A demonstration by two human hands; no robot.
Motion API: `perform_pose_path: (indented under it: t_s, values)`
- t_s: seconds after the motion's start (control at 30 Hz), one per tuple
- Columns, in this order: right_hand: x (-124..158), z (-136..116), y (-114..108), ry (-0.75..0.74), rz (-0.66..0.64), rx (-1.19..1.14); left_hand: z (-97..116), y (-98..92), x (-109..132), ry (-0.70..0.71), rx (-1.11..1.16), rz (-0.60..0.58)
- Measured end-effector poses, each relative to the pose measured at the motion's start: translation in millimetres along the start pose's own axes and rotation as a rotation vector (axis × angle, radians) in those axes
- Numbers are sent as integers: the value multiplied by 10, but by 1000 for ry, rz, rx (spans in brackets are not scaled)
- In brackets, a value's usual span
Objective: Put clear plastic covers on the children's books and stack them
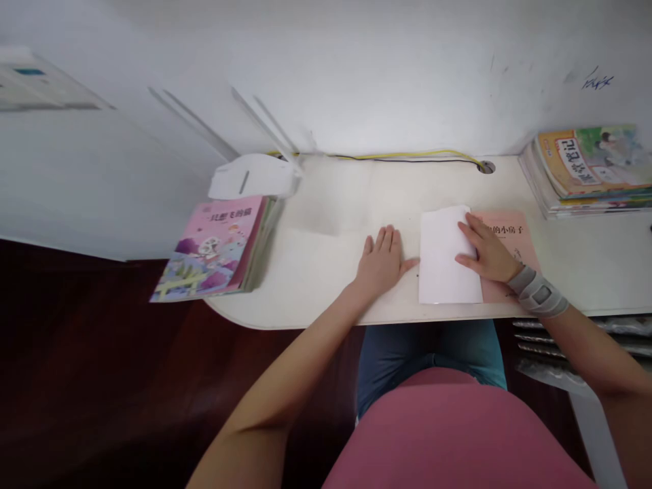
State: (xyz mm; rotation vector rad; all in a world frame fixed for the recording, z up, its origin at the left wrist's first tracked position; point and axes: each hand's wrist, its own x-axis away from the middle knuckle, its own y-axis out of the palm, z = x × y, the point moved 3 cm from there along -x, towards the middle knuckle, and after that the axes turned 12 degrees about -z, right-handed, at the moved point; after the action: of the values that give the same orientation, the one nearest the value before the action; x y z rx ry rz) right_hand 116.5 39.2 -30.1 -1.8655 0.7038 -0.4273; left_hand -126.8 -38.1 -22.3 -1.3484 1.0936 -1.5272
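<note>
A thin pink book [514, 238] lies on the white desk [326, 272] near its front edge, with a white sheet or page [445, 261] folded over its left part. My right hand [486, 251], a grey band at the wrist, rests flat on the white page and the book's edge. To the left of the page, my left hand [382, 261] lies flat on the bare desk, fingers together and thumb reaching toward the page. Neither hand grips anything.
A stack of picture books [219, 248] with a pink cover on top hangs over the desk's left end. A white lamp base [252, 176] stands behind it. Another book pile [593, 170] sits at the back right. Cables [407, 156] run along the wall to a hole [486, 166].
</note>
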Motion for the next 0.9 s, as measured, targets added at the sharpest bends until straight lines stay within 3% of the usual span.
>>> perform_pose_path:
  t_s: [0.2,0.47,0.8,0.9]
  values:
    - [3,-26,5,16,-71,66,-65,162,-2,68,68,125]
    - [-44,-98,49,92,-111,116,-74,127,4,73,123,140]
    - [-119,-352,123,114,-52,182,-46,97,13,79,117,124]
    - [-119,-324,129,121,-30,152,-49,94,19,80,125,127]
